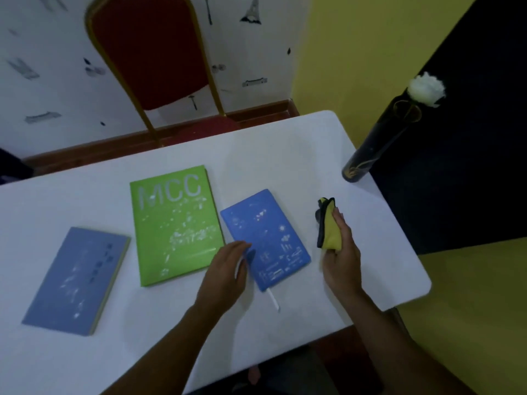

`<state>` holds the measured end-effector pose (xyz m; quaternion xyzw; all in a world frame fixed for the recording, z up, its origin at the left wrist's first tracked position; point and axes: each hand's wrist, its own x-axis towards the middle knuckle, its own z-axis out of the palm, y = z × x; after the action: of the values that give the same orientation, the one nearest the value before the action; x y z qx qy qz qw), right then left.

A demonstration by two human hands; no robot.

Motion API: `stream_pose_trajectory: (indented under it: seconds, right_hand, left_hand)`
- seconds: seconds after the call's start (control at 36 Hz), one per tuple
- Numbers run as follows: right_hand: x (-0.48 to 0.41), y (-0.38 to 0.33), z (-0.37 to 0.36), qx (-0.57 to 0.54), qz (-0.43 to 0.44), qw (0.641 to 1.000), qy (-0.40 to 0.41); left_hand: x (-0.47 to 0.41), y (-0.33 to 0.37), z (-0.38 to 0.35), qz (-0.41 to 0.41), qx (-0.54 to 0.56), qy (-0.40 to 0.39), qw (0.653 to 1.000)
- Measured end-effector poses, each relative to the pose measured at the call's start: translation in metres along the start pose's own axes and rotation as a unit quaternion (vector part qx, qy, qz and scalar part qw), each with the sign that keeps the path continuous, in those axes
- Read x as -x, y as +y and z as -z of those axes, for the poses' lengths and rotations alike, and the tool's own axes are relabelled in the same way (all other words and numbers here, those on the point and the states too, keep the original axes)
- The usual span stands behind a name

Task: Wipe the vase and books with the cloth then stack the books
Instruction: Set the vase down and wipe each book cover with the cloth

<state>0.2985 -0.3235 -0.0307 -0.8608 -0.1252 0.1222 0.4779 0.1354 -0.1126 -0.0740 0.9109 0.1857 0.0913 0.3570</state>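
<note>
Soft yellow cloth (332, 232), glossy black vase (370, 146), smooth matt white table (285, 155).

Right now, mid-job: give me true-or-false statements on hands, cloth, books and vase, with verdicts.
1. The right hand grips the yellow black-edged cloth. True.
2. The three books are stacked. False: the grey-blue book, green MCC book and bright blue book lie separately on the white table.
3. The left hand touches the green book. False: its fingers touch the bright blue book.
4. The tall black vase with a white flower stands near the table's right edge. True.
</note>
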Motion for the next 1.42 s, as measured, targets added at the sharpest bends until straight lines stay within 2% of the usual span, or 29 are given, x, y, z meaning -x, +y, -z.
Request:
stream_pose_trajectory:
  seconds: [0.25, 0.39, 0.5, 0.61, 0.69, 0.92, 1.11, 1.19, 1.31, 1.42]
  right_hand:
    - [0.028, -0.018, -0.069, -0.038, -0.023, 0.999, -0.001]
    - [-0.007, -0.037, -0.107, -0.004, -0.043, 0.998, -0.036]
    - [-0.034, -0.043, -0.14, 0.075, 0.025, 0.985, -0.151]
    - [-0.048, -0.037, -0.164, 0.213, 0.151, 0.938, -0.227]
    - [-0.047, -0.029, -0.163, 0.282, 0.209, 0.906, -0.237]
    - [-0.027, 0.007, -0.117, 0.349, 0.274, 0.865, -0.235]
    - [-0.068, -0.019, -0.147, 0.37, 0.217, 0.881, -0.199]
    - [-0.066, -0.021, -0.155, 0.364, 0.27, 0.866, -0.213]
    - [-0.041, 0.001, -0.122, 0.328, 0.35, 0.837, -0.264]
    - [-0.039, 0.022, -0.084, 0.247, 0.334, 0.873, -0.256]
  left_hand:
    - [0.058, -0.024, -0.025, -0.123, -0.054, -0.061, 0.989]
    - [0.061, -0.025, -0.031, -0.144, -0.085, -0.039, 0.985]
    - [0.058, -0.021, -0.037, -0.13, -0.106, -0.015, 0.986]
    - [0.055, -0.021, -0.053, -0.099, -0.101, -0.016, 0.99]
    - [0.053, -0.019, -0.058, -0.092, -0.089, 0.007, 0.992]
    - [0.057, -0.019, -0.065, -0.091, -0.088, 0.055, 0.99]
    - [0.056, -0.02, -0.067, -0.101, -0.102, 0.07, 0.987]
    - [0.057, -0.019, -0.067, -0.105, -0.106, 0.07, 0.986]
    - [0.056, -0.021, -0.067, -0.109, -0.106, 0.072, 0.986]
    - [0.056, -0.021, -0.067, -0.116, -0.107, 0.084, 0.984]
